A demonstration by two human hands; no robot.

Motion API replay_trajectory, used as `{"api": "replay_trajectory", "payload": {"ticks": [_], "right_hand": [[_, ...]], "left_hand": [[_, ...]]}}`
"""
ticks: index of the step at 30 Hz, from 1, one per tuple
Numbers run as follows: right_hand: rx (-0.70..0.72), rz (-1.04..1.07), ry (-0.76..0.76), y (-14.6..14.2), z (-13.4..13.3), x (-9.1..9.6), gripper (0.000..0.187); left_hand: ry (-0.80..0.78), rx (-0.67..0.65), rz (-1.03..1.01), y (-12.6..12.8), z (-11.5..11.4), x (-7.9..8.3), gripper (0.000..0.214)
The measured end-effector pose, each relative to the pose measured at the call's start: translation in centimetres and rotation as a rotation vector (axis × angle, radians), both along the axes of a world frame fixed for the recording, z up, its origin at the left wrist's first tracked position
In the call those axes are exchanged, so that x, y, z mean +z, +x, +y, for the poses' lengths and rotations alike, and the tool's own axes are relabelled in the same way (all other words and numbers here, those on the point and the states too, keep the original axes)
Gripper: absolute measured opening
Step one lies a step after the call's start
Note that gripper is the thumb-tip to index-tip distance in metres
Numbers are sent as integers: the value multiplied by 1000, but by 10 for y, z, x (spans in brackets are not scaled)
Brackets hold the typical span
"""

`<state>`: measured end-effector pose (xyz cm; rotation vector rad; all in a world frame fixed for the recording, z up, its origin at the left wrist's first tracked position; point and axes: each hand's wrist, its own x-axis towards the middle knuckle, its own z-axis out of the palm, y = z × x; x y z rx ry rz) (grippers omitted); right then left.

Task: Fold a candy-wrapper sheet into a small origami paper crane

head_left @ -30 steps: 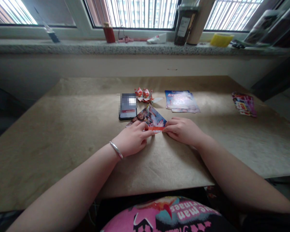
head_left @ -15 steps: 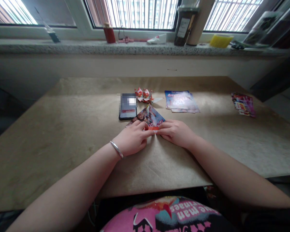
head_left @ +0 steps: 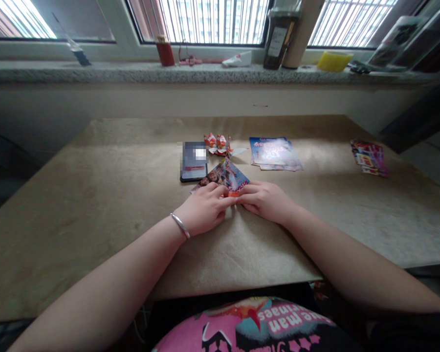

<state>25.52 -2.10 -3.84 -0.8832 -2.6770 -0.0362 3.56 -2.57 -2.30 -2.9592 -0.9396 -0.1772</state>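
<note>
A colourful printed paper folded into a triangle (head_left: 225,177) lies on the brown table (head_left: 95,195) in front of me. My left hand (head_left: 203,211), with a silver bracelet on its wrist, pinches the paper's near edge with curled fingers. My right hand (head_left: 266,200) presses the same edge from the right, fingertips almost meeting the left hand's. Both hands cover the paper's lower part.
A black phone (head_left: 193,162) lies just left of the paper. Small folded red paper figures (head_left: 218,143) sit behind it. A stack of printed sheets (head_left: 275,153) lies to the right, another stack (head_left: 369,157) at the far right. The windowsill (head_left: 205,73) holds bottles and a yellow container.
My right hand has slid left along the paper's near edge until it almost touches my left hand. The visible part of the paper has become narrower.
</note>
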Motion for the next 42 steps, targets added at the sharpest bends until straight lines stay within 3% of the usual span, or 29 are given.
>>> {"api": "replay_trajectory", "payload": {"ticks": [21, 42], "right_hand": [[-70, -21, 7, 3, -2, 1, 22], [-53, 6, 0, 6, -1, 0, 22]], "left_hand": [[-111, -3, 57, -6, 0, 15, 33], [-113, -27, 16, -14, 4, 13, 27]]}}
